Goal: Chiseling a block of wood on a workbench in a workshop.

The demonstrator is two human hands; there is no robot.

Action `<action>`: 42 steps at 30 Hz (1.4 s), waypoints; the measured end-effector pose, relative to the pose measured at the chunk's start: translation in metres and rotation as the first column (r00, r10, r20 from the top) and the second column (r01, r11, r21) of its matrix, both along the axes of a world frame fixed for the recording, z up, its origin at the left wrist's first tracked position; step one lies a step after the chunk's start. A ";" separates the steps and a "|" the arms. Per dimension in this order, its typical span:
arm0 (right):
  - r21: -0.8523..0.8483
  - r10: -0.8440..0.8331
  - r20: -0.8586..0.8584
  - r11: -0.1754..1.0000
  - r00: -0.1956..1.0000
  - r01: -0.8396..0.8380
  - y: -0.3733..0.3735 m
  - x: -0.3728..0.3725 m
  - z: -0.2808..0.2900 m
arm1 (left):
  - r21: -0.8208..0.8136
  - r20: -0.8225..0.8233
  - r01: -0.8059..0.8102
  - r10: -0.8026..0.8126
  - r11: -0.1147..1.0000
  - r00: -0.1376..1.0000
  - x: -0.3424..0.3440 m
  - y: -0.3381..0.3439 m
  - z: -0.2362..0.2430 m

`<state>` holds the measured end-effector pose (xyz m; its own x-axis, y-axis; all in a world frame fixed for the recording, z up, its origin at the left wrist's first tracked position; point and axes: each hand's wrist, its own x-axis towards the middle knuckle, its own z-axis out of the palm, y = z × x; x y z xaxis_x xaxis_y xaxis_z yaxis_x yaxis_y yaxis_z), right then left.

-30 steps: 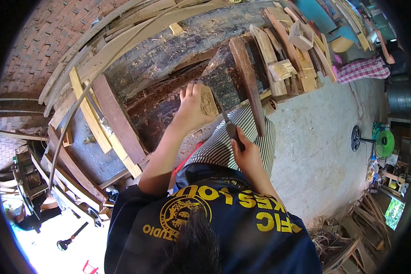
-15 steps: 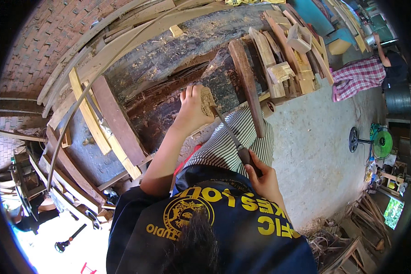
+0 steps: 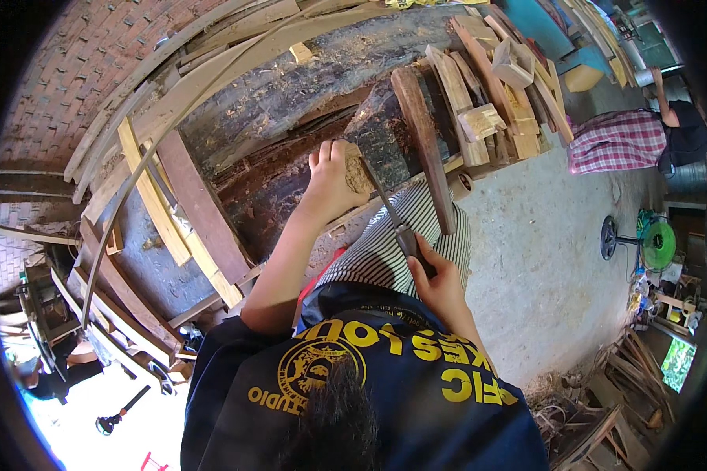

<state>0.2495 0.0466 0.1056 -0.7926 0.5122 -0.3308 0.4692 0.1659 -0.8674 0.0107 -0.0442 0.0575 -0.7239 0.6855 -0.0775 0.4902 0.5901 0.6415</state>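
My left hand (image 3: pixel 330 177) is closed round a small carved wood block (image 3: pixel 359 170), which it holds at the near side of the workbench (image 3: pixel 243 102). Much of the block's left side is hidden by the fingers. In my right hand (image 3: pixel 436 275) is the dark handle of a file (image 3: pixel 386 202), a long narrow metal tool. Its blade slants up and left, and the far end lies against the block's right side. Striped cloth (image 3: pixel 361 255) over my lap is below the file.
Right of the block, a thick dark wooden bar (image 3: pixel 423 145) juts from the bench over my lap. Wood offcuts (image 3: pixel 479 125) are piled beyond it. Planks (image 3: pixel 200 212) lie to the left. Another person (image 3: pixel 624 145) is at the far right, above a green fan (image 3: pixel 658 245).
My right hand has moved up and left, pushing the file farther along the block's right side. The left hand and the block have stayed nearly in place.
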 end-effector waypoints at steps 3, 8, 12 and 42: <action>-0.073 -0.037 0.017 0.997 0.999 0.038 0.002 0.000 0.000 | -0.022 0.003 0.016 -0.015 1.000 1.000 -0.003 0.002 0.008; 0.150 0.092 0.135 0.982 0.987 -0.112 0.019 0.020 0.033 | -0.228 0.069 -0.045 0.062 0.973 0.996 -0.001 0.005 0.018; 0.376 0.097 0.172 0.913 0.980 -0.157 0.008 0.010 0.034 | -0.109 0.063 -0.011 0.018 0.994 0.998 -0.006 0.000 0.012; 0.675 0.083 0.076 0.729 0.994 -0.113 -0.002 -0.027 -0.012 | -0.205 0.059 -0.113 0.128 0.972 0.990 -0.021 0.012 0.022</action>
